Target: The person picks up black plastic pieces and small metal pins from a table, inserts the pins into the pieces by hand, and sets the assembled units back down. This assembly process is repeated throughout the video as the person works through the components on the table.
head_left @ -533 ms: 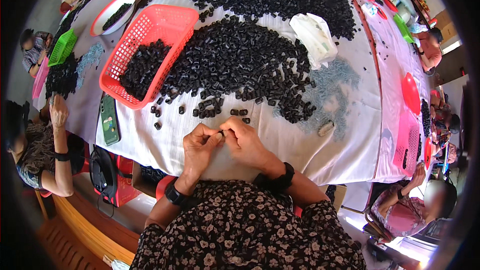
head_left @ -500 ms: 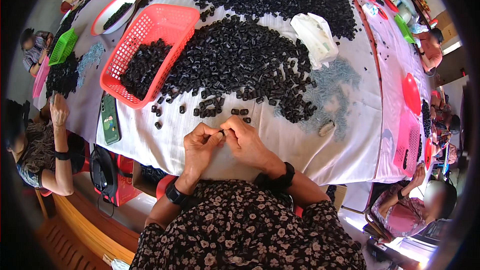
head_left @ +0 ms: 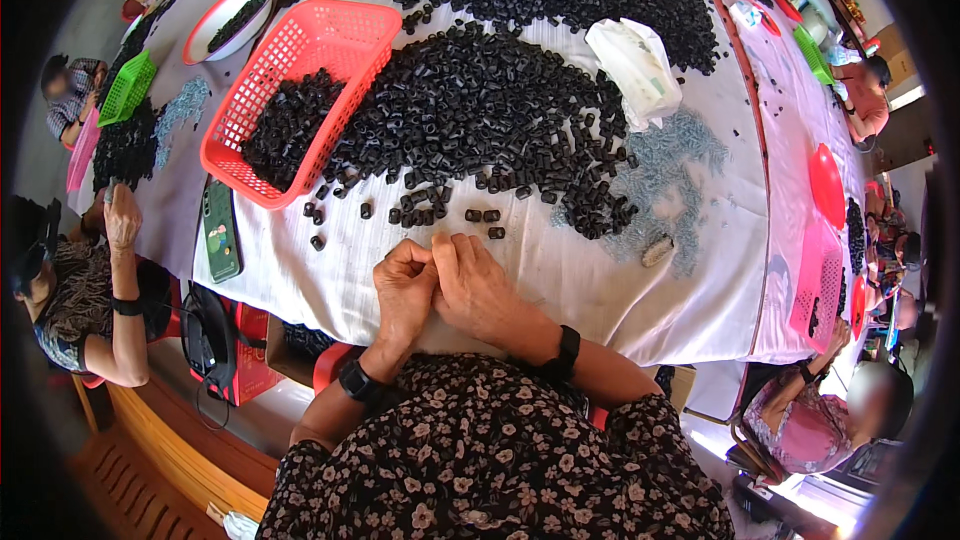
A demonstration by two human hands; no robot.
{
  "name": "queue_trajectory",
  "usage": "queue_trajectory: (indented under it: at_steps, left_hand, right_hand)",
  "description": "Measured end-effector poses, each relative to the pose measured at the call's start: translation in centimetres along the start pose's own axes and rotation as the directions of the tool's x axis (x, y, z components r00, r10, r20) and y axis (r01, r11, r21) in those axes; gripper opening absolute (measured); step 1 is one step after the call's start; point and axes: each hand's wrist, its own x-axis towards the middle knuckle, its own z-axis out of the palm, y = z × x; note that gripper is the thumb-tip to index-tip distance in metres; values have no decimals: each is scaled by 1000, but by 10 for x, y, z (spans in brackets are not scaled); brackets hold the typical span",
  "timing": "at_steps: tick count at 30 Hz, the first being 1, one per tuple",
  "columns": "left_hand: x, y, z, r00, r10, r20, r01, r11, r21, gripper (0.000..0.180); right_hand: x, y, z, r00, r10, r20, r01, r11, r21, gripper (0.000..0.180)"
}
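My left hand [head_left: 404, 288] and my right hand [head_left: 482, 290] meet at the near edge of the white-clothed table [head_left: 560, 280]. Their fingertips pinch together on something small that the fingers mostly hide. Just beyond them lie loose black cylindrical parts [head_left: 482, 216], strays from a big heap of the same parts [head_left: 480, 110]. A black band sits on each wrist.
A red mesh basket [head_left: 330, 50] partly filled with black parts stands at the left, a green phone [head_left: 221, 232] beside it. A white bag [head_left: 632, 68] and a pile of pale screws [head_left: 672, 155] lie to the right. Other people sit around the table's edges.
My fingertips, slightly apart before, are now pressed close together. The hands stay at the same spot by the table edge.
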Motion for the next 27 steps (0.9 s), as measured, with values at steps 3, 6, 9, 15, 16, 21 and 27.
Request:
queue_trajectory:
  at_steps: [3,6,9,15,16,21,27]
  left_hand:
    - [-1,-4,2,997,17,-72,-19,999,-32,14]
    - [-4,-3,4,995,41,-90,-46,997,-59,14]
    - [-3,-4,4,991,62,-115,-66,997,-27,14]
    - [1,-8,7,985,104,-135,-107,994,-15,15]
    - [2,-7,6,985,105,-136,-108,994,-16,15]
    - [2,-3,5,992,14,-128,-21,999,-50,16]
    - [4,-2,4,997,-1,-82,-8,993,-119,13]
  right_hand:
    - [-4,0,5,998,7,56,-4,998,-67,28]
    - [-1,-1,5,999,-22,28,23,998,-64,25]
    - [2,-3,4,997,-60,52,65,994,-86,23]
    - [2,-2,14,1000,-17,24,19,996,-83,24]
    - [3,-1,15,1000,0,15,2,994,-109,24]
    - [4,0,13,999,24,36,-21,996,-92,26]
    - [7,2,13,1000,-13,11,13,998,56,28]
